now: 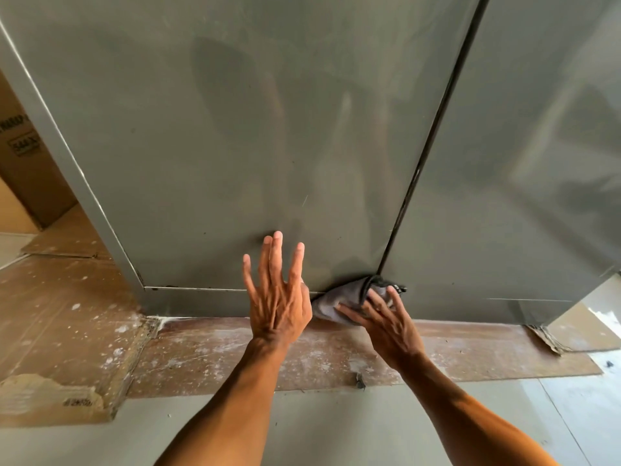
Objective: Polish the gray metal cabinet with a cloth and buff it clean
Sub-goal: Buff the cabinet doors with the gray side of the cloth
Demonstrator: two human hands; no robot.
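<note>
Gray sheet-metal cabinet [235, 146]: upright, two flat glossy panels with dim reflections and faint scuffs, split by a dark seam running from upper right to lower centre; fills the upper frame.
Small gray fabric cloth [339, 302]: crumpled, bunched against the cabinet's bottom edge at the seam's foot.

cardboard box [32, 169]: "544 X", rest cut off | floor cardboard [50, 395]: printed code, too blurred

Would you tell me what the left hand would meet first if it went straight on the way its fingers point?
The left hand, fingers straight and spread, points at the gray cabinet door, so it would likely meet that panel first. It may already touch it; depth is unclear.
</note>
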